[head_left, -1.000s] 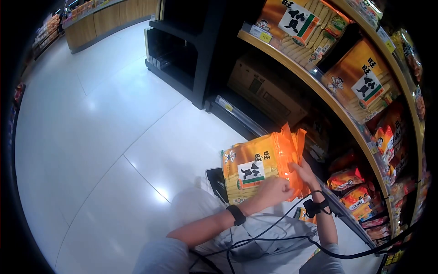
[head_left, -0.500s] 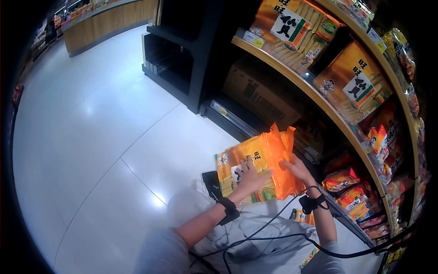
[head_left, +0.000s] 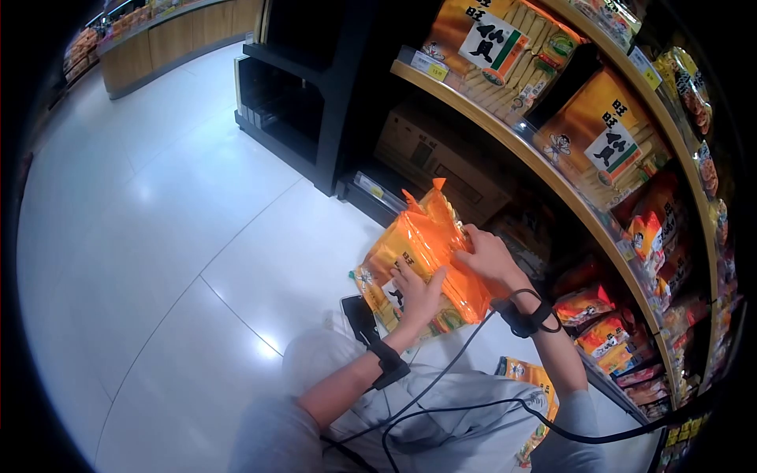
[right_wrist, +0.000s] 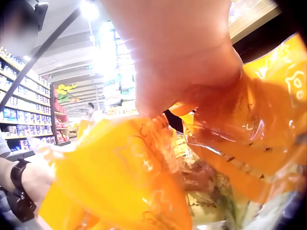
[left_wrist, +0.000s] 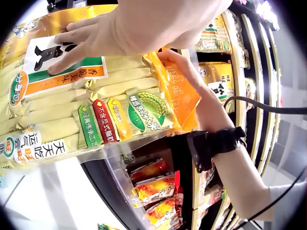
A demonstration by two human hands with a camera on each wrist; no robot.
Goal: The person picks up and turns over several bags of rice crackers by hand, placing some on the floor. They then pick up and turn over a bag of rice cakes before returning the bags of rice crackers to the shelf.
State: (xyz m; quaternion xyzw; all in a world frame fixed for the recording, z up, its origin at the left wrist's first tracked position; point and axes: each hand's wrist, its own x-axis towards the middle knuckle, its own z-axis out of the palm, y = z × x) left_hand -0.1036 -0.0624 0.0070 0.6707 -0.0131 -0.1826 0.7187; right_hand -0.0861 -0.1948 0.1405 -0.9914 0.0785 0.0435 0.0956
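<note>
A big yellow and orange bag of rice crackers (head_left: 385, 258) stands tilted before the person's lap, in front of the shelf. Its orange end (right_wrist: 115, 177) gapes in the right wrist view, with wrapped pieces showing inside. The left hand (head_left: 418, 298) lies on the printed front, fingers straight and spread over the white label (left_wrist: 45, 55). At the opening, the right hand (head_left: 493, 260) grips the orange film; its fingertips are partly hidden by the film in the right wrist view.
A second cracker bag (head_left: 535, 378) lies by the person's leg on the pale tiled floor (head_left: 158, 292). Curved shelves with a wooden edge (head_left: 505, 126) hold more snack bags on the right. A cardboard box (head_left: 434, 162) sits on the bottom shelf. Black cables (head_left: 473, 406) cross the lap.
The left hand has gone from a curled hold by the orange end to lying spread on the front. The bag has tipped, its orange end now wider open, with the right hand over it.
</note>
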